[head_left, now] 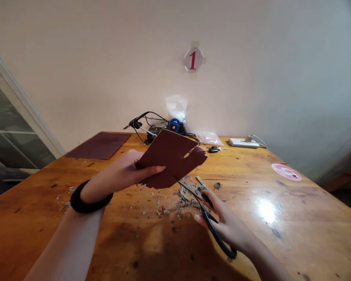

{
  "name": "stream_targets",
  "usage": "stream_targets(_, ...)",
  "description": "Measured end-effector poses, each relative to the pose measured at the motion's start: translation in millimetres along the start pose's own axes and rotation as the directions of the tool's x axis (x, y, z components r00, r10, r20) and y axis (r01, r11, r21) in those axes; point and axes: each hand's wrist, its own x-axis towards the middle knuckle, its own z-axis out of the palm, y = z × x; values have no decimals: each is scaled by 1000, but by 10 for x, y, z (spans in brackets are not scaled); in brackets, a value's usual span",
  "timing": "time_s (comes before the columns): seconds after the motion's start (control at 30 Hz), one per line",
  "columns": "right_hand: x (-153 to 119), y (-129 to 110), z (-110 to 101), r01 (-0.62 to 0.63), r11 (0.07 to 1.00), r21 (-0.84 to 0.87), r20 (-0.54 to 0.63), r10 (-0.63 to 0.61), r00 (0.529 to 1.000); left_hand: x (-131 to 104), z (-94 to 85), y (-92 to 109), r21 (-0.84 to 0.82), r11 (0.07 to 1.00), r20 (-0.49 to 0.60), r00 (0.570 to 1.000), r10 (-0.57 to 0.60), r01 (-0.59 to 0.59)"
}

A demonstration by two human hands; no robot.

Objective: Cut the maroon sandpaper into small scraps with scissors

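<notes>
A dark reddish-brown sheet (166, 156), stiff like cardboard, is held up above the table in my left hand (137, 169), its thumb flat across the front. The sheet has a notch in its right side and ragged right and lower edges. In my right hand (219, 216) is a pair of black-handled scissors (203, 208), the blades pointing up and left to the sheet's lower edge. Whether the blades bite into the sheet I cannot tell. Below lie many small cut scraps (183, 197) on the wood.
On the wooden table (280, 203), another brown sheet (99, 145) lies back left. Behind my hands are tangled black cables and a blue spool (174, 125), a clear plastic bag (177, 107), keys (216, 149) and a white power strip (243, 143). A round pink sticker (286, 171) is at right.
</notes>
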Motion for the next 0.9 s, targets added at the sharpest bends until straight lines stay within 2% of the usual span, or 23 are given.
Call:
stream_targets(0.13,25,59,28,49,991,-127,-118,-64,991,-4,10,35,4,999,87,995,-49,49)
stream_targets(0.27,44,113,51,59,983,-176,-152,-86,985,2,25,23,20,998,88,994,-67,65)
stream_targets(0.3,46,118,55,54,981,-187,-161,-85,983,2,25,12,21,997,58,996,-74,73)
stream_targets(0.37,53,124,61,23,978,-208,-187,-62,980,0,21,-11,-9,996,-85,992,-89,89)
stream_targets(0.43,64,132,68,-29,973,-228,-221,-23,975,-5,15,-24,-100,990,-278,953,-120,96)
stream_targets(0.5,75,148,76,-76,968,-240,-247,15,969,-10,11,-23,-204,975,-396,903,-167,91)
stream_targets(0.57,82,172,85,-104,965,-242,-261,39,965,-12,12,-17,-274,957,-416,886,-207,95)
stream_targets(0.63,85,201,91,-115,964,-240,-264,49,963,-12,17,-16,-306,947,-407,887,-220,95)
stream_targets(0.9,149,363,65,-90,971,-223,-211,42,976,-15,25,-57,-335,937,-392,889,-237,102)
